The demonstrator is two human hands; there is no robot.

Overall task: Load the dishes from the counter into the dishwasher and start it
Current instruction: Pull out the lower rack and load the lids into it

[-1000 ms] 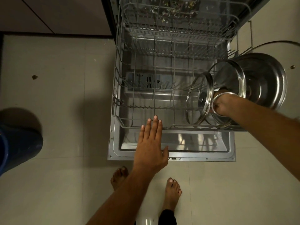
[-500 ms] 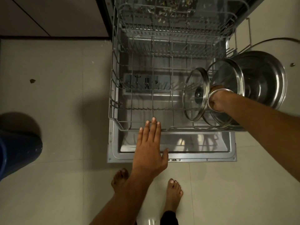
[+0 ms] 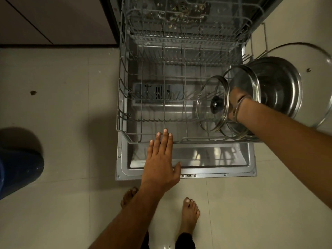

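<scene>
Item: glass lid point(image 3: 212, 106), shifted upright at lower rack point(image 3: 124, 112) right edge; I see right grip point(image 3: 235, 103) holding it, left grip point(image 3: 161, 159) wide. Loading continues.

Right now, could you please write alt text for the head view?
A person's right hand sets a round glass lid with a black knob upright in the grey wire lower dishwasher rack, beside a steel-rimmed glass lid and a round steel lid. The open left hand hovers near the rack's front edge.
</scene>
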